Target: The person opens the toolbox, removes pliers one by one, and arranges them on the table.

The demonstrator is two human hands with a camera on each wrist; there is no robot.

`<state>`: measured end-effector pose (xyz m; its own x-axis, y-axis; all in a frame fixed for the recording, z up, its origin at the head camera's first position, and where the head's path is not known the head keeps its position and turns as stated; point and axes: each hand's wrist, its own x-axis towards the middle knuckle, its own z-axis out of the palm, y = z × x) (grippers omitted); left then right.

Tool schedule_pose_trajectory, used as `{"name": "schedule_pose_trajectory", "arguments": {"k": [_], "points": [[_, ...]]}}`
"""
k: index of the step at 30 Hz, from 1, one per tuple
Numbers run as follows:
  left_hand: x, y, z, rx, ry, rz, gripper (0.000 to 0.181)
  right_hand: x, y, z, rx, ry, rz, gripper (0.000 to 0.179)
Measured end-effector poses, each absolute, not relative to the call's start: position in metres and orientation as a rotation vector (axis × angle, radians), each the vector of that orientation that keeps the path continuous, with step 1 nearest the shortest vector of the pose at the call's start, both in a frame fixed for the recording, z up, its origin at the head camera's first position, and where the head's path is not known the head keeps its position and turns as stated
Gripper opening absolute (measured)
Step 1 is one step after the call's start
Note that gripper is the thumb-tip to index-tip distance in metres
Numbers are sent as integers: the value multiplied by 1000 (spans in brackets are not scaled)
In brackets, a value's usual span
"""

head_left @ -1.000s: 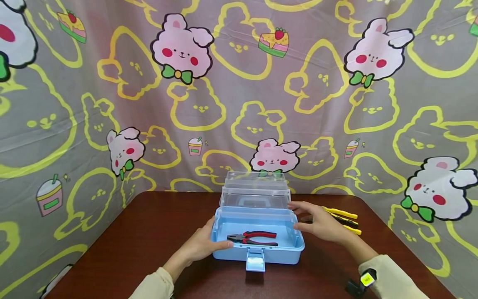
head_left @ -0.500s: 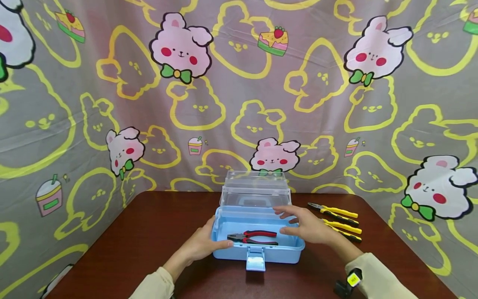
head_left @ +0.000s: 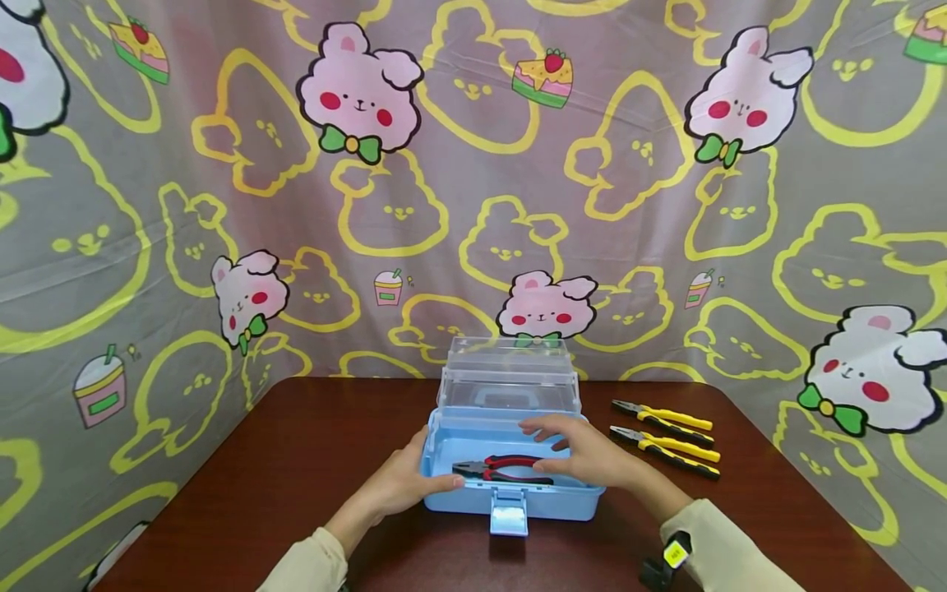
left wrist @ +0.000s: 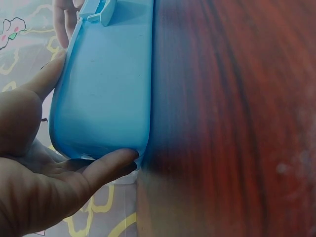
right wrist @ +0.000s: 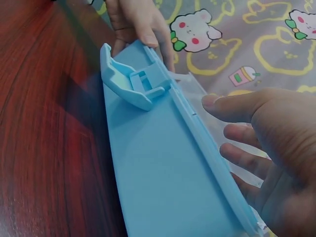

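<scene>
A light blue plastic toolbox (head_left: 558,505) stands on the table with its clear lid (head_left: 510,378) raised behind it. Pliers with red and black handles (head_left: 481,471) lie inside near the front wall. My left hand (head_left: 399,478) grips the box's left end, thumb over the front rim; the left wrist view shows its fingers against the end wall (left wrist: 106,98). Over the right half of the box hovers my right hand (head_left: 584,454), fingers spread and bent, near the pliers' handle ends and partly covering them. In the right wrist view nothing shows between its fingers (right wrist: 242,158).
Two yellow-and-black pliers, one farther back (head_left: 662,417) and one nearer (head_left: 666,450), lie right of the box on the dark red wooden table (head_left: 244,493). The box's front latch (head_left: 509,520) hangs down. A patterned curtain (head_left: 473,181) surrounds the table.
My right hand has moved left from the box's right edge to above the pliers inside. This uncovers the yellow-and-black pliers. My left hand and the box stay in place.
</scene>
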<state>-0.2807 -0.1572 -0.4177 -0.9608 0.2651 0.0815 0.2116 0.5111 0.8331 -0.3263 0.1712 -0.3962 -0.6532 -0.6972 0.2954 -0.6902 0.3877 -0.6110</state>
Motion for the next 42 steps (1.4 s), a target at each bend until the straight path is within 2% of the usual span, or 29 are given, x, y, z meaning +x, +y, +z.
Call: {"name": "schedule_pose_trajectory", "arguments": {"k": [16, 33, 37, 42], "points": [[-285, -159, -420, 455, 2653, 1491, 118, -335, 154, -408, -1321, 2564, -1067, 55], [-284, -160, -422, 446, 2650, 1488, 117, -348, 138, -416, -1290, 2540, -856, 68], [-285, -161, -423, 463, 2642, 1495, 116, -351, 137, -417, -1224, 2542, -762, 68], [-284, -161, -421, 470, 2627, 1509, 117, -354, 136, -418, -1156, 2529, -669, 76]]}}
